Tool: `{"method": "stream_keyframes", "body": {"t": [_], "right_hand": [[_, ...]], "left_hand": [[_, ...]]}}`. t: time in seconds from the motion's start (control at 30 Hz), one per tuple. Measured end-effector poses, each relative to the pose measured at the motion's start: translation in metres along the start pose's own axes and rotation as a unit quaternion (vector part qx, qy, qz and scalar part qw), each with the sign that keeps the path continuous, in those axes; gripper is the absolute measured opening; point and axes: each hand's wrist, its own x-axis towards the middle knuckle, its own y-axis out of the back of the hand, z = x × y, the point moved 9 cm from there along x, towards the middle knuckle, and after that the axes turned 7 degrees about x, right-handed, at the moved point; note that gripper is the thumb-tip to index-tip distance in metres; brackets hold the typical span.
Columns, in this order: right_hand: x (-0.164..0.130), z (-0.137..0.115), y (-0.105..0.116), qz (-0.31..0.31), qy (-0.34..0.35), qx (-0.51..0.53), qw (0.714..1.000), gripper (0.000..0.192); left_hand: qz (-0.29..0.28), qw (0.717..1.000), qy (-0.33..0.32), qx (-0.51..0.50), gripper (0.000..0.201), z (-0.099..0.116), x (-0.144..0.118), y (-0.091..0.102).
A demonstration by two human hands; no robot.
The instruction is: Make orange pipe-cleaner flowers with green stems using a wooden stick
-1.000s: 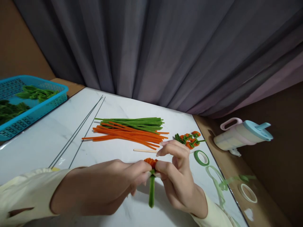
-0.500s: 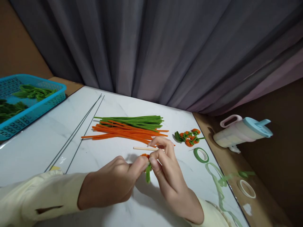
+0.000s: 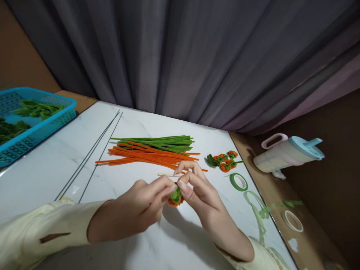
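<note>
A small orange pipe-cleaner piece with a green top (image 3: 176, 195) is pinched between my two hands above the white table. My left hand (image 3: 140, 204) grips it from the left with thumb and forefinger. From the right, my right hand (image 3: 198, 195) holds it with thumb and index finger, the other fingers curled loosely. My fingertips hide part of the piece. Just beyond them a thin wooden stick (image 3: 165, 174) lies partly behind my right hand. Farther back are bundles of orange pipe cleaners (image 3: 140, 154) and green pipe cleaners (image 3: 163, 141).
Several finished orange-and-green pieces (image 3: 226, 160) lie at the right. Near them are a green tape roll (image 3: 239, 182), loose green tape (image 3: 257, 213) and a white ring (image 3: 293, 221). A lidded cup (image 3: 284, 154) stands at right. Dark wires (image 3: 92, 150) and a blue basket (image 3: 53, 118) with green leaves are left.
The orange-and-green piece has turned: its orange part now shows below my fingers, where a green end hung before. Both hands still hold it in nearly the same place.
</note>
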Motion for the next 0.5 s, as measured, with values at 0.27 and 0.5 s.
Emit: {"method": "stream_keyframes", "body": {"t": [0.27,0.5], "right_hand": [[-0.001,-0.028,0.022,0.056,0.112,-0.196,0.973,0.014],[-0.010,-0.035,0.009,-0.002,0.175,-0.292,0.940,0.025]], "left_hand": [[-0.097,0.856,0.239,-0.448,0.024,-0.017,0.003,-0.018],[-0.103,0.840,0.231,-0.480,0.031,-0.021,0.003,-0.018]]}}
